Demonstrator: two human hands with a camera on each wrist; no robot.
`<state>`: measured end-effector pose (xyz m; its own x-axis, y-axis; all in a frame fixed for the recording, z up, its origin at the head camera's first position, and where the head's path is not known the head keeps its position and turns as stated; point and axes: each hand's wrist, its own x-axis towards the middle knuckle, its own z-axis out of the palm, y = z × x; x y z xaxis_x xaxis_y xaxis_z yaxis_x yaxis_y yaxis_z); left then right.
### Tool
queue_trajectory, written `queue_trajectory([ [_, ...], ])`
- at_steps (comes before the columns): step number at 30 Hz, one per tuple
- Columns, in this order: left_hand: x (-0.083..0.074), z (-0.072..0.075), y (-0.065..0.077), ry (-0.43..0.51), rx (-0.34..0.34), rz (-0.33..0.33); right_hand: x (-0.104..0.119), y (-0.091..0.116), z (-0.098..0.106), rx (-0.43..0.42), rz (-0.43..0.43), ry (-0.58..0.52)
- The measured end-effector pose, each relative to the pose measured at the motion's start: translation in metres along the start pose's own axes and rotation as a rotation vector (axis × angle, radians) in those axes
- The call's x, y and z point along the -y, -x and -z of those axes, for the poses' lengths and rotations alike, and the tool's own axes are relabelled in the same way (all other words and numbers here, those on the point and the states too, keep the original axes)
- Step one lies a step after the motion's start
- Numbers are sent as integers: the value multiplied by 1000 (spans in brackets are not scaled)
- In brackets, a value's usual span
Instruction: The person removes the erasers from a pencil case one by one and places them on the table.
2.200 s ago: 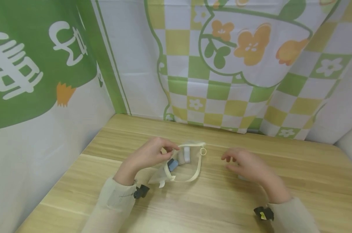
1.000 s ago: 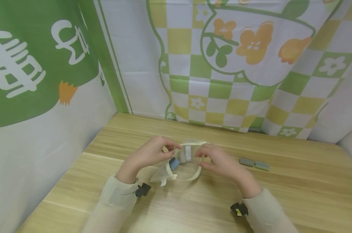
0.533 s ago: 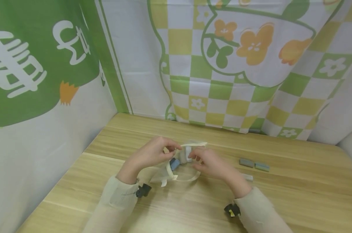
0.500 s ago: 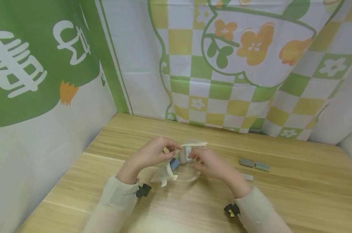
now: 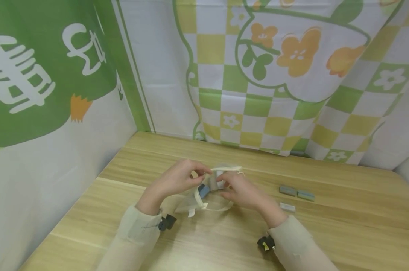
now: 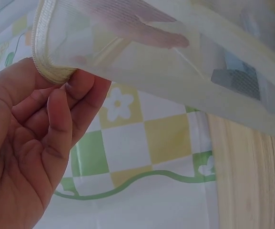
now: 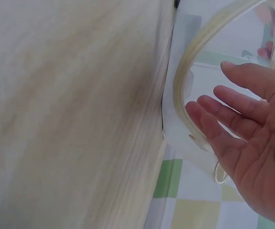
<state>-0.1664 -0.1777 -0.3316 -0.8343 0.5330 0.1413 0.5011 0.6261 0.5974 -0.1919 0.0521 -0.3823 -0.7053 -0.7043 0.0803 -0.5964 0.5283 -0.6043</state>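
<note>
A see-through pouch [image 5: 185,206] with a cream zipper edge lies on the table, its mouth spread wide. My left hand [image 5: 177,178] pinches the zipper edge between thumb and fingers; the left wrist view shows this pinch at the pouch's corner [image 6: 56,75]. At the mouth is my right hand [image 5: 243,191], its fingers loosely bent and reaching inside the opening. Nothing shows between those fingers in the right wrist view. Within the pouch are a small blue block [image 5: 203,191] and a white block [image 5: 219,175], the latter partly hidden by the right hand.
Two small grey-green blocks, one left [image 5: 287,191] and one right [image 5: 306,195], lie end to end on the wooden table [image 5: 353,218]. A whitish block [image 5: 287,207] lies nearer, beside the right wrist. A patterned curtain [image 5: 248,116] hangs along the back edge.
My right hand has moved left from over the table into the pouch's mouth, uncovering the whitish block. The left hand keeps its pinch on the zipper edge.
</note>
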Motion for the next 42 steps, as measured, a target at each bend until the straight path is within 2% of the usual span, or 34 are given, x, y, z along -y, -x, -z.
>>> queue_trajectory([
  [6,0,-1,-1,2,-5,-6,2,-4,-1,42,-35,-44],
  [14,0,-1,-1,2,-2,-16,5,-9,0,80,-49,-21],
  [25,-1,-2,-1,16,6,-24,0,-13,-2,89,-86,-50],
  [42,0,-2,-2,12,0,-43,-5,-24,-3,127,-74,-38],
])
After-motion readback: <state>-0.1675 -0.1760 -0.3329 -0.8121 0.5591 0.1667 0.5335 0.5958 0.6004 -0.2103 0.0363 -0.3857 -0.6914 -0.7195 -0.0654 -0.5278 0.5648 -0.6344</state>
